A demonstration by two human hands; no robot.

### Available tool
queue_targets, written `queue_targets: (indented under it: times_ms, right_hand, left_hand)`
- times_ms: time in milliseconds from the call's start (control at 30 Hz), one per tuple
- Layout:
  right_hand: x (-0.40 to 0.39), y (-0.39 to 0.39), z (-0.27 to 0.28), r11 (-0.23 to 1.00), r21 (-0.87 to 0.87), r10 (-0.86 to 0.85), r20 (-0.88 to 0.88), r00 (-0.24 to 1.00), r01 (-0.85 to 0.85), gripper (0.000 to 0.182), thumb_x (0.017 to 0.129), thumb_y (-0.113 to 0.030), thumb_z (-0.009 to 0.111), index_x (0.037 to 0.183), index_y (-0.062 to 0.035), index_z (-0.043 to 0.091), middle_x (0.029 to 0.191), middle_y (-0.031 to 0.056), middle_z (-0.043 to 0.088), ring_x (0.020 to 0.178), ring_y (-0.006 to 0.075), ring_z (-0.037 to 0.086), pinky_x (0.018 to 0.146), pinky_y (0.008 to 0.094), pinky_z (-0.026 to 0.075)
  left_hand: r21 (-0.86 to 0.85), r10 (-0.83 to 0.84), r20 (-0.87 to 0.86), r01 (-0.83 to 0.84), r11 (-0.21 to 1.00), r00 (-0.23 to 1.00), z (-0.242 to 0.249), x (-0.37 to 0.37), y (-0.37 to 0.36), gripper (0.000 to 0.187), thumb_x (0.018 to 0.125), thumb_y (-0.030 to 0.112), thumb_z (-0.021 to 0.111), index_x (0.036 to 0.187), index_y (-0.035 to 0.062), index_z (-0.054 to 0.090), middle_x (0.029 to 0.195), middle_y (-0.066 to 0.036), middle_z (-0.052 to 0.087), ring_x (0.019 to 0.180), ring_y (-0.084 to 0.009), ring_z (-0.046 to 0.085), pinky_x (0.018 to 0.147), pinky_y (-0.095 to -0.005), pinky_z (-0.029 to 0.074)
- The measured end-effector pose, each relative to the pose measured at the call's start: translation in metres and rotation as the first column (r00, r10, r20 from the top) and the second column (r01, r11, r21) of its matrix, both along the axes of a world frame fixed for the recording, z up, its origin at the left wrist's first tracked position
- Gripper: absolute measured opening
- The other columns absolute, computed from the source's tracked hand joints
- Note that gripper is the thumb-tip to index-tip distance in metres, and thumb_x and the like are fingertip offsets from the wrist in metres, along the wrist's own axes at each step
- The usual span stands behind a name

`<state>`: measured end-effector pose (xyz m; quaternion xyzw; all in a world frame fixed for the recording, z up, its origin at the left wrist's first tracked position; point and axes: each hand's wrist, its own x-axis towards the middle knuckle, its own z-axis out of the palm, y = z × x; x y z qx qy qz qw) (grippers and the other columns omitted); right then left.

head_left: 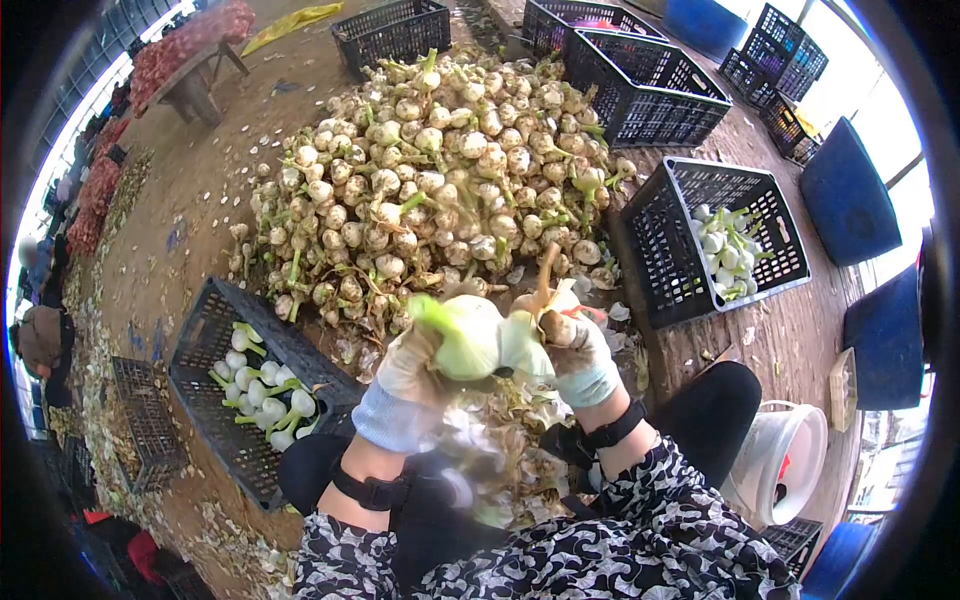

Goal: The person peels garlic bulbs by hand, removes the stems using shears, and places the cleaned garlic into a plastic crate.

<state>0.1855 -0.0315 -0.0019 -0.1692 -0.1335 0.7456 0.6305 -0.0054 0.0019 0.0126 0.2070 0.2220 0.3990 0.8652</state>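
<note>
Mid-peel, I reckon; my left hand [408, 365] is clamped on this bulb [467, 338], my right hand [580, 358] pinches what looks like loose skin [525, 346]; next tug wants a steady left grip.

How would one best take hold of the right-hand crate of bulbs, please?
Probably by opposite sides of its rim, coming from above: the crate is open-topped, the rim stands exposed, and the bulbs lie below it.

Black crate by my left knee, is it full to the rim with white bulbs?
No, the white bulbs sit low in the crate, leaving much wall bare.
</note>
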Motion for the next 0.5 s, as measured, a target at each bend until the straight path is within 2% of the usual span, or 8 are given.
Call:
queue_targets:
  times_ms: [133,200,233,333,400,433,467,500]
  right_hand:
    - [-0.004,0.003,-0.002,0.997,-0.072,-0.002,0.082,0.997,0.008,0.030,0.080,-0.012,0.069,0.106,-0.0006,0.059,0.097,0.0081,0.065,0.090,0.0185,0.063,0.081,0.0318,0.051]
    - [-0.005,-0.004,0.015,0.998,-0.067,0.031,0.315,0.949,-0.010,0.025,0.082,-0.012,0.068,0.103,-0.0010,0.060,0.093,0.0074,0.065,0.087,0.0165,0.063,0.079,0.0307,0.051]
    - [-0.004,-0.005,0.015,0.997,-0.064,0.072,0.379,0.923,-0.051,0.022,0.082,-0.011,0.067,0.101,-0.0012,0.061,0.093,0.0070,0.065,0.084,0.0150,0.062,0.077,0.0299,0.050]
    - [0.025,0.022,-0.027,0.992,-0.102,0.033,0.773,0.633,0.074,0.018,0.081,-0.006,0.063,0.098,-0.0005,0.062,0.096,0.0090,0.066,0.088,0.0142,0.063,0.077,0.0289,0.051]
    - [0.056,0.048,-0.105,0.952,-0.285,0.147,0.745,0.650,0.112,0.027,0.079,-0.012,0.063,0.103,0.0002,0.063,0.101,0.0146,0.066,0.095,0.0211,0.064,0.083,0.0324,0.050]
    - [0.061,0.043,-0.107,0.944,-0.281,0.298,0.952,0.077,-0.175,0.036,0.078,-0.018,0.063,0.110,0.0002,0.061,0.103,0.0175,0.066,0.099,0.0260,0.063,0.087,0.0342,0.049]
    - [0.063,0.035,-0.112,0.812,-0.429,0.181,0.830,-0.528,-0.396,0.046,0.078,-0.024,0.064,0.116,0.0002,0.058,0.105,0.0204,0.065,0.102,0.0309,0.062,0.091,0.0361,0.047]
    - [0.059,0.031,-0.119,0.848,-0.376,0.108,0.813,-0.573,-0.374,0.067,0.074,-0.038,0.069,0.125,0.0011,0.051,0.111,0.0235,0.061,0.108,0.0363,0.057,0.097,0.0379,0.044]
  left_hand:
    - [0.180,0.116,-0.217,-0.077,0.981,0.969,-0.011,0.003,0.006,0.068,0.080,0.045,0.069,0.127,0.0028,0.047,0.116,-0.009,0.059,0.102,-0.0224,0.060,0.087,-0.0341,0.052]
    - [0.811,0.505,-0.450,0.099,0.577,0.736,-0.022,0.007,0.006,0.066,0.081,0.037,0.071,0.128,-0.0006,0.043,0.112,-0.010,0.059,0.098,-0.0228,0.061,0.088,-0.0315,0.051]
    - [0.663,0.389,-0.474,0.030,0.748,0.790,-0.009,0.007,-0.004,0.062,0.081,0.025,0.071,0.127,-0.0032,0.041,0.109,-0.011,0.058,0.095,-0.0218,0.061,0.089,-0.0334,0.051]
    - [0.640,0.341,-0.681,0.300,0.708,0.648,-0.029,-0.015,0.003,0.060,0.078,0.016,0.071,0.125,-0.0055,0.041,0.109,-0.012,0.059,0.093,-0.0215,0.062,0.087,-0.0340,0.052]
    - [0.497,0.150,-0.261,-0.001,0.868,0.954,-0.010,-0.004,-0.003,0.082,0.070,0.038,0.081,0.128,-0.0051,0.041,0.101,-0.009,0.061,0.087,-0.0173,0.063,0.075,-0.0284,0.055]
    - [0.527,0.162,-0.327,0.037,0.849,0.931,-0.011,-0.003,0.002,0.083,0.068,0.034,0.083,0.128,-0.0047,0.040,0.102,-0.009,0.062,0.088,-0.0173,0.063,0.077,-0.0286,0.055]
    - [0.543,0.177,-0.393,0.073,0.836,0.902,-0.015,-0.004,0.005,0.085,0.065,0.030,0.085,0.129,-0.0043,0.040,0.103,-0.009,0.062,0.090,-0.0172,0.063,0.078,-0.0288,0.055]
    - [0.501,0.175,-0.463,0.094,0.860,0.869,-0.018,-0.003,0.005,0.088,0.062,0.028,0.087,0.129,-0.0032,0.040,0.103,-0.008,0.062,0.090,-0.0173,0.063,0.079,-0.0290,0.055]
